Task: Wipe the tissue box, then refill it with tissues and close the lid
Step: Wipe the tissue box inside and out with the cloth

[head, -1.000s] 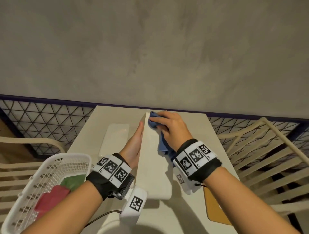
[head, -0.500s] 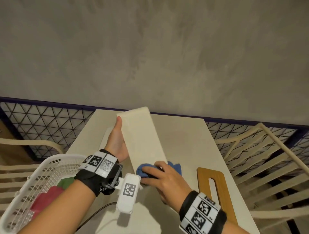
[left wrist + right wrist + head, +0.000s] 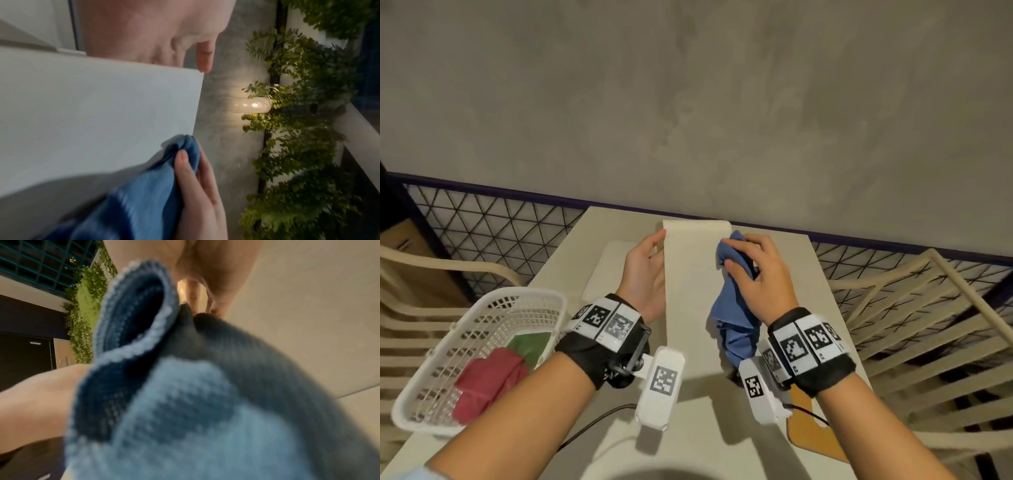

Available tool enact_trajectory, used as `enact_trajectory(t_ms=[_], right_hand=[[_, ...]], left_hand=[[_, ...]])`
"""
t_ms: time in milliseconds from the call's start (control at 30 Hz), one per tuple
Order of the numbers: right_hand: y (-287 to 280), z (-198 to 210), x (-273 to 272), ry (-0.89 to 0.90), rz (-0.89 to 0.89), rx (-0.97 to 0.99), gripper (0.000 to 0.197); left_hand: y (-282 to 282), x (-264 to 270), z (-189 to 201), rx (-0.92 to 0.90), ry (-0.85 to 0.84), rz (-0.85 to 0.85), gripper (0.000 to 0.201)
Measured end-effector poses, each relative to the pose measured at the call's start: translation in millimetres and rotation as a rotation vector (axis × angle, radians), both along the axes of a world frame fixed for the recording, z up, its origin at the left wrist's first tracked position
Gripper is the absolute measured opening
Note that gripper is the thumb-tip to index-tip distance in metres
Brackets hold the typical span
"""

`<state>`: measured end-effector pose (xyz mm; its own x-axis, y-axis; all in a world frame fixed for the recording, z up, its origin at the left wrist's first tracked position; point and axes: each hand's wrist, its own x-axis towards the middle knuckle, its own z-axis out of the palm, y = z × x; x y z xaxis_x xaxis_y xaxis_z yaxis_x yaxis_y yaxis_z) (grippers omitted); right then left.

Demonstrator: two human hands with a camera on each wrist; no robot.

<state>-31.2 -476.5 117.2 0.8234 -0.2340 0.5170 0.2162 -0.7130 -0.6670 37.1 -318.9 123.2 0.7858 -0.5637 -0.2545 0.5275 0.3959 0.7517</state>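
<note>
Left hand (image 3: 645, 274) lies flat w/ straight fingers against the left side of a cream tissue box (image 3: 690, 294), steadying it. Right hand (image 3: 760, 277) grips a bunched blue cloth (image 3: 732, 318) against the box's right side, near its far end. Box stands lengthwise in the middle of the bench (image 3: 784, 246). White basket (image 3: 445, 380) w/ red & green cloths sits at bench's near-left edge; wooden lid (image 3: 811, 435) lies near right.

Left wrist band (image 3: 604, 327) and right wrist band (image 3: 810, 349): black, white blocks with black square-code tags. Bare forearms.
</note>
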Motion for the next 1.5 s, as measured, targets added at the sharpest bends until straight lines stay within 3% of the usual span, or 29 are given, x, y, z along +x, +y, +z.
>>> enact_trajectory(t_ms=[167,333,467,600,800,933,1000,1133,1200,1300,1433,1500], right_hand=[[-0.6,-22.1,-10.2,0.119,0.050,0.028,0.031],[0.1,-22.9,-5.8,-0.024,-0.141,0.132,0.030],[21.9,-18.6,-10.6,-0.239,-0.091,-0.062,0.031],[40.6,-18.4,-13.4,-0.246,0.117,-0.274,0.037],[12.9,-3.2,13.9,-0.278,-0.189,-0.209,0.030],[51.4,-7.2,1.2,-0.315,0.036,-0.331,0.033],[49.6,-7.0,0.8,-0.249,0.146,-0.391,0.034],[19.9,-3.8,12.4,-0.136,0.016,-0.348,0.047],[29.0,-2.5,12.3,-0.140,-0.025,-0.326,0.043],[59.6,-15.2,8.1,-0.193,0.086,-0.409,0.040],[65.7,-40.5,0.9,-0.155,0.201,-0.435,0.063],[50.2,-48.5,-5.0,-0.123,0.248,-0.477,0.064]], left_hand=[[-6.3,-3.6,0.9,0.007,0.097,-0.020,0.063],[-22.4,-7.9,-5.8,0.055,0.100,0.019,0.054],[-29.4,-2.6,-0.8,-0.021,0.145,0.034,0.066],[-32.1,-2.0,0.8,0.047,0.141,-0.010,0.068],[-31.0,-5.3,-0.7,-0.023,0.115,0.006,0.070],[-29.6,-4.3,-0.2,-0.015,0.148,0.021,0.071],[-26.3,-5.5,0.0,-0.037,0.170,0.022,0.071],[-18.4,-6.3,-2.4,-0.083,0.126,0.014,0.078],[-17.9,-8.9,-1.4,-0.093,0.125,0.018,0.079],[-13.8,-8.7,-1.2,-0.113,0.180,0.062,0.072],[4.1,2.2,-0.6,-0.067,0.200,0.088,0.076],[9.4,5.3,1.6,-0.131,0.154,0.108,0.065]])
